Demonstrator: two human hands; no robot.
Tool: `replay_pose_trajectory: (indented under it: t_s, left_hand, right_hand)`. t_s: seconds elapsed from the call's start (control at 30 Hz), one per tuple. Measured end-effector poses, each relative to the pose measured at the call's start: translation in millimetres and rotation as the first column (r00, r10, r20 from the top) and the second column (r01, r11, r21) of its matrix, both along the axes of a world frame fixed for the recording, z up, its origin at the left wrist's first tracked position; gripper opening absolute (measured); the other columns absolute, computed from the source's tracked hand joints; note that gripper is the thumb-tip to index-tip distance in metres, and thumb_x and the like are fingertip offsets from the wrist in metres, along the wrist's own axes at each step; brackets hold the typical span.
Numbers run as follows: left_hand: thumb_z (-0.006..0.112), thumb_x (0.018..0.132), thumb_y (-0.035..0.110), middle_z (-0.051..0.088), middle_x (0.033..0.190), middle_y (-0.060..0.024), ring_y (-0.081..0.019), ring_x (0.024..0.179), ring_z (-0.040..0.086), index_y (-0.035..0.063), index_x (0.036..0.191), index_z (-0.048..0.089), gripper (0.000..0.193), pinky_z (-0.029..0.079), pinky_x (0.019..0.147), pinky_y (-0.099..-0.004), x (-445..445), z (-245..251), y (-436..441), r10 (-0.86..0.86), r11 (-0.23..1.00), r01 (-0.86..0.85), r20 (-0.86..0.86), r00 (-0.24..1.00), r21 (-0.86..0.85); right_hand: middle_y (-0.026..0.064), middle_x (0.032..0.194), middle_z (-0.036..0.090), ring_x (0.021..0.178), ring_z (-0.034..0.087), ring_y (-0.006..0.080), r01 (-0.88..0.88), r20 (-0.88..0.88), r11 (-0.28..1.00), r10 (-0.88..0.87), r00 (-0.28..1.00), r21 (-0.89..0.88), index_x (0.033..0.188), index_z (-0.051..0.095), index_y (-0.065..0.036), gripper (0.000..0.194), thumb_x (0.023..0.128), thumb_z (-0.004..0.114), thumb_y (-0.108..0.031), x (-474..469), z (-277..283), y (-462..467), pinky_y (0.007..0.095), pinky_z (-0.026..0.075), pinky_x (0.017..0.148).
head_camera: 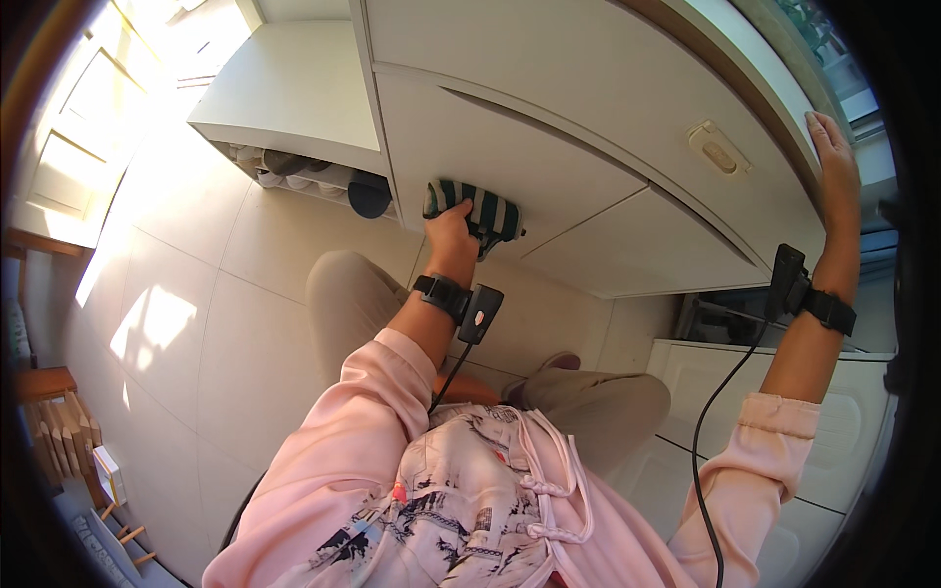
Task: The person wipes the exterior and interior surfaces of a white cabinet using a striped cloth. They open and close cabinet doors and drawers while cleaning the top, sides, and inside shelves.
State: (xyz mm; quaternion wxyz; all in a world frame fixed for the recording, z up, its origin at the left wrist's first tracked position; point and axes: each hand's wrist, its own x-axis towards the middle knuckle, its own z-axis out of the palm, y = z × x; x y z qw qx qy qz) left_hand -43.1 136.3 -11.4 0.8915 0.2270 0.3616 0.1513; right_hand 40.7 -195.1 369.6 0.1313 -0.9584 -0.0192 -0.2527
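My left hand (450,228) grips a cleaning tool with a green-and-white striped cloth cover (494,212). Part of its dark frame shows below the cloth, while my palm hides the handle. The cloth is at the lower part of a white cabinet front (470,140); whether it presses on the panel I cannot tell. At the right, my right hand (834,151) rests along the cabinet's top edge (786,95), fingers extended and holding nothing. A pale recessed latch (719,151) sits on the upper panel.
A low white shoe rack (294,88) holding shoes and a dark cap (369,195) adjoins the cabinet. White drawers (823,419) stand at my right. Wooden pieces (62,434) are at the far left. A cable (698,441) hangs from my right wrist device (786,283).
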Motion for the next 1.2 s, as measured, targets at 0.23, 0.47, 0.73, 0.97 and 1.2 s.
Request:
replay_pose_trajectory:
  t_s: [0.23, 0.47, 0.73, 0.97, 1.2]
  left_hand:
    - [0.067, 0.082, 0.014, 0.064, 0.119, -0.0121, -0.0311, 0.106, 0.063, 0.0095, 0.120, 0.061, 0.039, 0.050, 0.088, -0.0374, 5, -117, 22, -0.257, 0.037, 0.838, -0.806, 0.534, 0.544]
    - [0.075, 0.072, 0.023, 0.067, 0.114, -0.0116, -0.0300, 0.108, 0.063, 0.0117, 0.115, 0.062, 0.046, 0.050, 0.089, -0.0364, 18, -192, 50, -0.096, -0.344, 0.893, -0.957, 0.273, 0.289]
    - [0.068, 0.080, 0.016, 0.064, 0.118, -0.0145, -0.0300, 0.106, 0.063, 0.0045, 0.118, 0.059, 0.041, 0.050, 0.088, -0.0399, 12, -212, 56, -0.244, 0.176, 0.829, -0.792, 0.560, 0.532]
    - [0.061, 0.085, 0.005, 0.061, 0.122, -0.0166, -0.0304, 0.108, 0.061, -0.0002, 0.123, 0.055, 0.038, 0.049, 0.090, -0.0416, 15, -119, 37, -0.252, 0.949, 0.301, -0.343, 0.905, 0.098]
    - [0.061, 0.088, 0.000, 0.064, 0.108, -0.0103, -0.0277, 0.097, 0.064, 0.0025, 0.113, 0.059, 0.026, 0.055, 0.079, -0.0440, 0, 17, 33, -0.138, 0.986, 0.154, 0.211, 0.968, -0.059]
  right_hand:
    - [0.0053, 0.106, 0.062, 0.102, 0.055, 0.0148, -0.005, 0.048, 0.999, 0.004, 0.999, 0.032, 0.116, 0.063, -0.009, 0.039, 0.095, 0.052, -0.040, -9, -2, 0, 0.0254, 0.038, 0.096]
    - [0.0058, 0.117, 0.061, 0.111, 0.056, 0.0162, -0.003, -0.030, 1.000, 0.003, 1.000, -0.017, 0.125, 0.059, -0.011, 0.040, 0.098, 0.047, -0.039, -17, 4, -2, 0.0270, 0.038, 0.099]
    - [0.0019, 0.095, 0.061, 0.091, 0.055, 0.0125, -0.083, -0.011, 0.991, 0.084, 0.996, 0.108, 0.105, 0.062, -0.004, 0.030, 0.096, 0.055, -0.031, -15, 3, 6, 0.0248, 0.042, 0.087]
    - [0.0073, 0.092, 0.064, 0.087, 0.058, 0.0180, -0.006, 0.044, 1.000, 0.005, 0.999, 0.004, 0.102, 0.064, -0.006, 0.031, 0.092, 0.057, -0.035, -17, 0, 18, 0.0290, 0.044, 0.083]
    - [0.0129, 0.099, 0.064, 0.092, 0.060, 0.0282, 0.024, 0.073, 0.997, -0.019, 0.997, -0.076, 0.102, 0.065, -0.008, 0.034, 0.090, 0.056, -0.039, -14, -2, 23, 0.0353, 0.045, 0.082]
